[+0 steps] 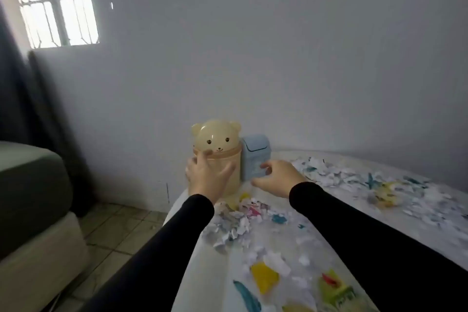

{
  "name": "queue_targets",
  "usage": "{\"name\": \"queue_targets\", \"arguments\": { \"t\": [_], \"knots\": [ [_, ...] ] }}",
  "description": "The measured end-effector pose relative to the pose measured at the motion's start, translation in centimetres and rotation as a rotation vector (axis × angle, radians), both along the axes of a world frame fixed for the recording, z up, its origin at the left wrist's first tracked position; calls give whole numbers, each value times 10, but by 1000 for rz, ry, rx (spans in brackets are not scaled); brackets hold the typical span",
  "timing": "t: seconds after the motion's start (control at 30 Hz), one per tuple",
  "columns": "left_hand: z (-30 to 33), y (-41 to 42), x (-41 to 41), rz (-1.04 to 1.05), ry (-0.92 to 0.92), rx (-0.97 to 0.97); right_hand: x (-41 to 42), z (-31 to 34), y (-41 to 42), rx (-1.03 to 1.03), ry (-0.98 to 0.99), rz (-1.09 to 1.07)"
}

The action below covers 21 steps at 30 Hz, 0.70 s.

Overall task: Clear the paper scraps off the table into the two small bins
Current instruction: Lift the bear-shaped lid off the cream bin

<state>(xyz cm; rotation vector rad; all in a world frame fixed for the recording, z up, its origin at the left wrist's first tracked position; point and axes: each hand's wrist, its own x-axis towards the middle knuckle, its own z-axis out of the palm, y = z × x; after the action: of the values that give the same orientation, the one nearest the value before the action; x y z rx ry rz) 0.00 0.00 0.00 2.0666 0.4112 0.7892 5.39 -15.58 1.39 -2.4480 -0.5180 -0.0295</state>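
Two small bins are standing side by side at the far left end of the round white table (253, 273), close against the pale wall (278, 58). The left one is a cream-yellow plastic bin with a bear-face domed lid (217, 144); the right one is a smaller pale blue plastic bin with a swing lid (255, 152), and the two look to be touching or almost touching.

The left hand (207, 175) is wrapping around the near side of the bear bin's body, its thumb spreading to the right across the front and one fingertip pressing on the orange band just below the lid. The right hand (276, 177) is reaching the blue bin's lower front with curled fingers; motion blur is hiding whether it is actually gripping the bin or only touching it, so I cannot tell. Both arms are wearing black long sleeves (354, 223).

The torn white and coloured paper scraps (238, 220) are lying all over the tabletop: a heap just near of the hands and between the forearms, another spread to the right of the right hand along the far edge, and larger yellow, teal and green pieces nearest the camera.

To the left, a barred window (55, 2) is glowing above a dark curtain (15, 109), with a green-and-beige mattress (30, 197) sitting over a tiled floor (121, 230).
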Motion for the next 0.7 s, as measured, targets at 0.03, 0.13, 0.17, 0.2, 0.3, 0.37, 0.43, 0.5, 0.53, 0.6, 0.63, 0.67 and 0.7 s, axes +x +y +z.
{"name": "queue_targets", "arguments": {
  "t": [0.03,0.13,0.17,0.2,0.3,0.37,0.43,0.5,0.53,0.6,0.63,0.67,0.7],
  "knots": [
    [-1,2,1,23,-3,-43,4,-3,7,47,22,4],
    [-8,17,17,65,-51,-135,18,-11,32,152,85,34],
    [-9,22,24,60,-56,-151,24,-15,43,190,101,39],
    [-10,25,29,52,-66,-161,28,-17,53,239,113,36],
    [-8,39,47,19,-102,-191,42,-24,78,439,108,7],
    [-5,48,61,-4,-100,-219,52,-30,92,529,104,-17],
    [-2,54,71,-32,-88,-233,57,-35,99,606,97,-31],
    [-3,57,79,-75,-79,-241,63,-42,106,669,44,-39],
    [-3,57,80,-99,-88,-261,63,-45,109,694,16,-36],
    [-7,57,86,-131,-116,-308,66,-51,116,748,-7,-27],
    [-9,57,86,-143,-133,-320,66,-53,119,769,-15,-19],
    [-11,56,87,-144,-143,-320,66,-56,121,785,-28,-15],
    [-12,56,87,-140,-152,-314,66,-58,123,794,-50,-15]
  ]
}}
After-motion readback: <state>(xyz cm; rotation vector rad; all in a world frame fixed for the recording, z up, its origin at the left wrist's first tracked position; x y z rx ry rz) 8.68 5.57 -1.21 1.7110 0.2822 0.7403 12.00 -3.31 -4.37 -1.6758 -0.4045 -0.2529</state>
